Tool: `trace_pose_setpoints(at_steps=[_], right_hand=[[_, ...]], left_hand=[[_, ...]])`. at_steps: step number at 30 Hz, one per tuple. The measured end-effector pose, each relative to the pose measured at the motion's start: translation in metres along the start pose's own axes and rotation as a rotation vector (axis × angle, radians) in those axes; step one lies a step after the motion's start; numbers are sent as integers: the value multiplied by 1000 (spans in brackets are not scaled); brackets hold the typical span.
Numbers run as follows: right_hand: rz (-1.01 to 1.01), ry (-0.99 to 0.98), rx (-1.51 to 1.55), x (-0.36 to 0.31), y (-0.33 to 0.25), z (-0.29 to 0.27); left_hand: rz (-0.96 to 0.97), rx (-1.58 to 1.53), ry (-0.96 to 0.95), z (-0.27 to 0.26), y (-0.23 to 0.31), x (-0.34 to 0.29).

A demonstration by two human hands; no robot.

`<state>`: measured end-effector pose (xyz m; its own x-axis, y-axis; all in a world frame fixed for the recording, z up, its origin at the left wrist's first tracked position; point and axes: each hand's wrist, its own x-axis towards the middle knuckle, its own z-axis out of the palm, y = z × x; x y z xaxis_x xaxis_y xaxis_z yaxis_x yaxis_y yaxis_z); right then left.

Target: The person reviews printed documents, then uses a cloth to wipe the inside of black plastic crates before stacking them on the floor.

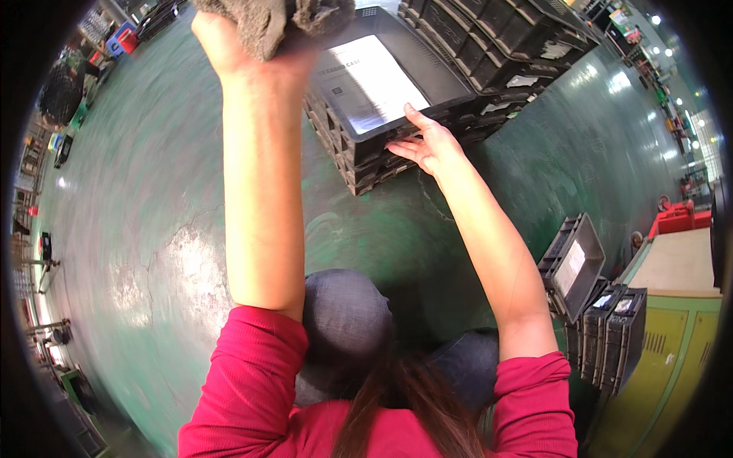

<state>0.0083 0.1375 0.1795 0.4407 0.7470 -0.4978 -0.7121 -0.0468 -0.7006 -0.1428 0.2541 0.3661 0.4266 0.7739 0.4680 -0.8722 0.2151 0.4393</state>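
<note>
My left hand point(221, 47) reaches to the upper edge of the picture, closed on a crumpled grey rag point(265, 29) that hides most of the fingers. In front of me, a black plastic crate point(452, 70) tops a low stack, and a white printed sheet point(370, 80) lies inside it. At the crate's near right corner is my right hand point(431, 146). Its thumb rests at the rim and the fingers curl under the lip, gripping it.
Taller stacks of black crates point(489, 46) stand just behind. To the right, more crates point(615, 328) sit beside a yellow-green cabinet point(660, 343), one tilted with a sheet in it. Green painted floor point(153, 198) surrounds my bent knees point(347, 320). A person point(65, 88) is at the far left.
</note>
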Motion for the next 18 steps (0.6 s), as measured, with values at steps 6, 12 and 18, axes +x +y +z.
trace_pose_setpoints(at_steps=[6, 12, 18], right_hand=[[-26, 60, -77, -10, 6, 8], [-23, 47, -101, 8, -5, -13], [-114, -63, -365, 10, 7, -27]], left_hand=[[88, 135, 57, -1, 6, -6], [-205, -143, -345, -23, -18, 17], [-215, 162, -216, -55, -30, 40]])
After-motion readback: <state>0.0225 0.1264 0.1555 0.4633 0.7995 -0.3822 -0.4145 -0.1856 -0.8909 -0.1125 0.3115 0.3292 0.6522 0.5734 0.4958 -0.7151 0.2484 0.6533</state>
